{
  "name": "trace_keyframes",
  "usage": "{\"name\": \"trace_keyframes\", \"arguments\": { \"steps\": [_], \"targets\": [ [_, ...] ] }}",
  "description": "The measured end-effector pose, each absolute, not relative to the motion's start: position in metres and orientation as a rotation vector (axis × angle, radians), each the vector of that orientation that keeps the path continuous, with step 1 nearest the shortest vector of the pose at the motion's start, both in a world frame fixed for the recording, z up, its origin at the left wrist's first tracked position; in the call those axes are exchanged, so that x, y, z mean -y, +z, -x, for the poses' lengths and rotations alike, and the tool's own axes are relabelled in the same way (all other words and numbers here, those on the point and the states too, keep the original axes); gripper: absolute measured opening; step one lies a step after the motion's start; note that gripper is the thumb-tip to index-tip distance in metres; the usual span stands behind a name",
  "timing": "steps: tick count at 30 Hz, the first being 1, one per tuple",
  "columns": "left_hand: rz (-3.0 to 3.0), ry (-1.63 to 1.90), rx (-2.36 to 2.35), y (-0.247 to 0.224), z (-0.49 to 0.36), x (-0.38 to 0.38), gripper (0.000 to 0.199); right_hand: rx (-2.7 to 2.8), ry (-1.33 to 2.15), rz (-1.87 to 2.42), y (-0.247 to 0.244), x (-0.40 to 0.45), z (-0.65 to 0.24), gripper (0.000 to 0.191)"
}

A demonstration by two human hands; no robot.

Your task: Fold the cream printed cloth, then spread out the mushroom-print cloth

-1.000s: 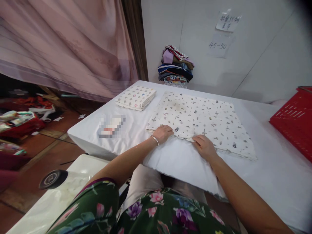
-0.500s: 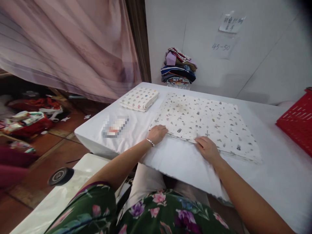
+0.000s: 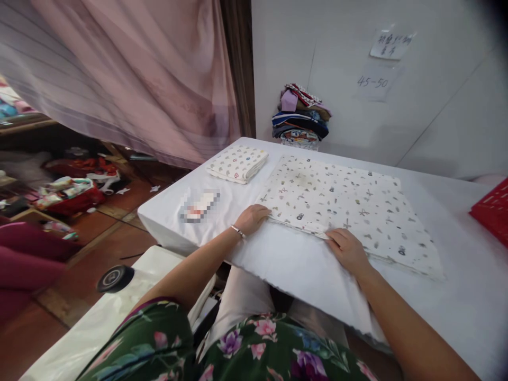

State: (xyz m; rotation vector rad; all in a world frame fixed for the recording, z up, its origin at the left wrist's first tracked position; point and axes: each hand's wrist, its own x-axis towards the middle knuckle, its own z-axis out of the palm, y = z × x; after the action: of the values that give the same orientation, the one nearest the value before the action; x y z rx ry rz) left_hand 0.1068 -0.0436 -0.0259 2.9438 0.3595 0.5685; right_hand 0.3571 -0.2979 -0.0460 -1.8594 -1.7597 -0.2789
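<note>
You have both hands on the near edge of the big cloth [image 3: 341, 203], which lies flat on the white bench [image 3: 286, 270] right in front of you. Your left hand [image 3: 252, 220] has hold of its near left corner, with the fingers bent over the top. Your right hand [image 3: 348, 250] pinches the same edge farther along, near the middle, with the fingers close together. The cloth is white with lots of little dark pictures on it, and its near edge shows more than one layer. You wear a shiny bracelet [image 3: 238, 231] on your left wrist. Past your left hand, a folded cloth [image 3: 237, 163] sits near the far left corner of the bench, just beside the big one. Closer to you on that side is a small flat thing [image 3: 200, 205], but it is blurred into squares, so you can't really tell what it is. A pile of clothes [image 3: 301, 117] stands by the wall [image 3: 349, 116], at the far side of the bench. A red basket [image 3: 494, 211] is over on the right, well apart from your hands. A pink curtain [image 3: 159, 79] hangs at the left.
</note>
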Motion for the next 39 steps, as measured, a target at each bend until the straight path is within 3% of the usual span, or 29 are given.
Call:
{"name": "trace_keyframes", "arguments": {
  "steps": [19,25,29,39],
  "targets": [
    [-2.894,0.52,-0.794,-0.024,-0.078,0.027,0.03,1.771,-0.34,1.862,-0.051,0.299,-0.357,0.021],
    [-2.743,0.639,-0.774,-0.02,-0.069,0.03,0.036,1.776,-0.33,1.844,-0.051,0.298,-0.359,0.022],
    [-2.831,0.747,-0.656,-0.02,-0.068,0.038,0.025,1.782,-0.333,1.845,-0.052,0.298,-0.36,0.022],
    [-3.054,0.584,-0.417,-0.018,-0.094,0.05,0.024,1.789,-0.336,1.863,-0.05,0.299,-0.358,0.023]
  ]
}}
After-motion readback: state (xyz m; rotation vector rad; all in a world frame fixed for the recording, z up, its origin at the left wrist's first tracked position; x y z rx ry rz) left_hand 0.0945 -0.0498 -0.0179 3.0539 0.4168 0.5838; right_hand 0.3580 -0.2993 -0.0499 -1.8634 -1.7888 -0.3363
